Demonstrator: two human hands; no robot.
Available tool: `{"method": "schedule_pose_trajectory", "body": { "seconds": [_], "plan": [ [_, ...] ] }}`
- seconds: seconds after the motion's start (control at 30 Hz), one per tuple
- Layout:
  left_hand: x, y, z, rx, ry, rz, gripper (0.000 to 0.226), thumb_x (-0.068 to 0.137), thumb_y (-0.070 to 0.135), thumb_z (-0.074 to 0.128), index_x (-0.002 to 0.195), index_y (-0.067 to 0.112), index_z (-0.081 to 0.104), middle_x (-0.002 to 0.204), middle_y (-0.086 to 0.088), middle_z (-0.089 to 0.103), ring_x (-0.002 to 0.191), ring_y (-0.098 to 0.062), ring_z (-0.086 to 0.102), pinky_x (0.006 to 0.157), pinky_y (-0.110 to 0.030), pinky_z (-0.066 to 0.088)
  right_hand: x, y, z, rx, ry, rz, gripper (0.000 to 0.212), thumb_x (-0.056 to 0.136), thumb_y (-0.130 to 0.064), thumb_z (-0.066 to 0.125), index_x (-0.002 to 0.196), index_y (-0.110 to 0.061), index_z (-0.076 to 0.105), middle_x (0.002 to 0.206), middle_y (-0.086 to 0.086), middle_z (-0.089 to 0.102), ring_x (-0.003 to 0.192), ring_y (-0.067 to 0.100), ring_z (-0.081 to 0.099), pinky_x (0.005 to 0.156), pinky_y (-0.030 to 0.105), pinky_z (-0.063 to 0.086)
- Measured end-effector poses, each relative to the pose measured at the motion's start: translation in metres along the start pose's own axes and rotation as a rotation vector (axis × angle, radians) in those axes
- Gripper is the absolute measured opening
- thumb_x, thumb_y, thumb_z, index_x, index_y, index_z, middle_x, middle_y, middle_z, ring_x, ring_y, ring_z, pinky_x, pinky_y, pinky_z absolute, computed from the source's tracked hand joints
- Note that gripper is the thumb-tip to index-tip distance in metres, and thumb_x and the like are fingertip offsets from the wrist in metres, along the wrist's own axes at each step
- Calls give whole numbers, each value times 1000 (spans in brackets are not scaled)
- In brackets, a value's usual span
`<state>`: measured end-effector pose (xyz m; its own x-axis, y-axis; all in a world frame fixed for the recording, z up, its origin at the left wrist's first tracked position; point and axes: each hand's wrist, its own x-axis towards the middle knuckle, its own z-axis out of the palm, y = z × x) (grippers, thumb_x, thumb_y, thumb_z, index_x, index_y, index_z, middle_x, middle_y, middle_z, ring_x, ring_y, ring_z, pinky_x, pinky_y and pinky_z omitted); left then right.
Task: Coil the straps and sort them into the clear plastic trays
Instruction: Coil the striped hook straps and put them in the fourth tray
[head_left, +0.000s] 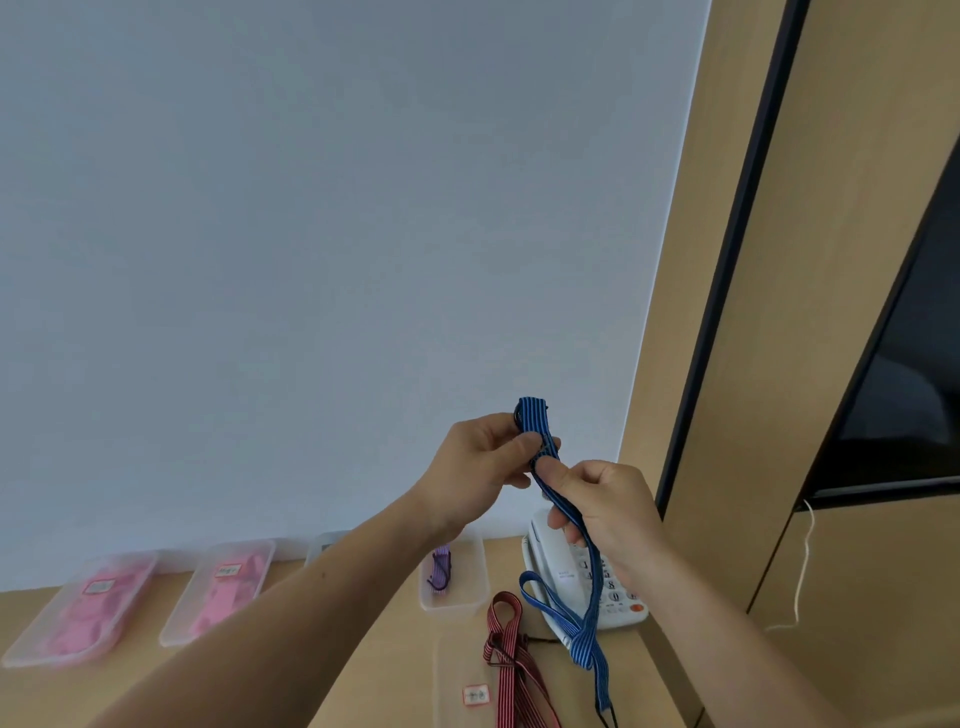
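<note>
Above the worktop (26, 608), my left hand (478, 462) pinches the folded top of the blue strap (535, 421). My right hand (602, 514) grips it just below. Its long tail hangs across the telephone (550, 566), close to the red strap (506, 654). Risk: winding may drag the tail into either one, and a loose pinch would let the folds spring open.

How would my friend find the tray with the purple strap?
On the wooden desk, clear trays line up along the pale wall. Look beside the white telephone, just left of it. That tray holds one bundled purple strap; the two far-left trays are full of pink.
</note>
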<state>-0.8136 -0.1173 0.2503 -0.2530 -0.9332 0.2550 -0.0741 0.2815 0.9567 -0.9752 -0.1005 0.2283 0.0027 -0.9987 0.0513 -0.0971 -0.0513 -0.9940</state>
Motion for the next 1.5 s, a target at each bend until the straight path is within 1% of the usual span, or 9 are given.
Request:
{"method": "schedule_pose_trajectory", "body": {
  "seconds": [0.17,0.3,0.57,0.67,0.73,0.83,0.97,1.2,1.5],
  "plan": [
    [1,-10,-6,386,85,224,17,102,16,51,106,8,66,91,-15,71,80,-33,61,72,-47,51,1,-6,5,57,-51,31,44,92,-44,63,72,-6,70,57,9,65,43,16,51,42,24,42],
    [1,-21,-19,749,104,443,21,102,21,49,117,17,63,63,13,52,54,-8,46,56,-25,38,5,-13,9,144,-79,23,51,95,-49,55,65,-13,73,55,7,59,40,16,42,40,24,36],
    [4,-32,-24,1077,54,832,61,78,-14,63,136,5,58,120,-7,69,82,-21,68,63,-28,57,10,-11,13,171,-74,11,49,91,-51,60,67,-12,74,57,7,58,42,14,40,40,22,33],
    [4,-33,-23,778,64,647,57,92,-6,53,144,16,49,148,0,50,125,-5,56,95,-21,50,7,-8,10,206,-84,-26,36,90,-40,65,73,-9,74,61,9,63,43,15,42,42,23,36],
    [2,-26,-18,340,49,291,55,99,8,48,150,26,37,146,8,49,123,7,53,93,-15,48,5,-8,8,199,-80,-62,30,91,-34,66,76,-9,74,66,10,68,45,15,46,43,23,38],
    [5,-12,-15,-133,-39,-73,36,100,27,44,128,10,60,121,-6,70,111,-18,67,91,-35,55,2,-8,9,168,-62,-93,24,91,-29,67,77,-12,75,74,12,73,47,13,51,46,23,43],
    [-1,-2,-7,-168,-99,-24,31,94,26,50,107,7,70,110,-9,74,97,-22,70,86,-34,57,-1,-5,11,138,-39,-106,17,90,-27,68,79,-18,78,75,9,74,48,12,53,47,23,44],
    [-3,-6,-13,-44,-80,-1,23,104,14,46,114,12,67,111,-1,75,96,-16,71,79,-26,55,0,-6,10,15,25,-6,33,80,-40,76,61,-13,70,58,9,68,38,11,41,39,18,35],
    [3,-11,-32,195,-3,107,23,105,14,46,111,10,67,100,-1,76,88,-12,72,73,-26,56,3,-6,18,26,-41,27,36,93,-36,65,74,-5,72,55,5,61,40,13,43,41,20,38]
  ]
}}
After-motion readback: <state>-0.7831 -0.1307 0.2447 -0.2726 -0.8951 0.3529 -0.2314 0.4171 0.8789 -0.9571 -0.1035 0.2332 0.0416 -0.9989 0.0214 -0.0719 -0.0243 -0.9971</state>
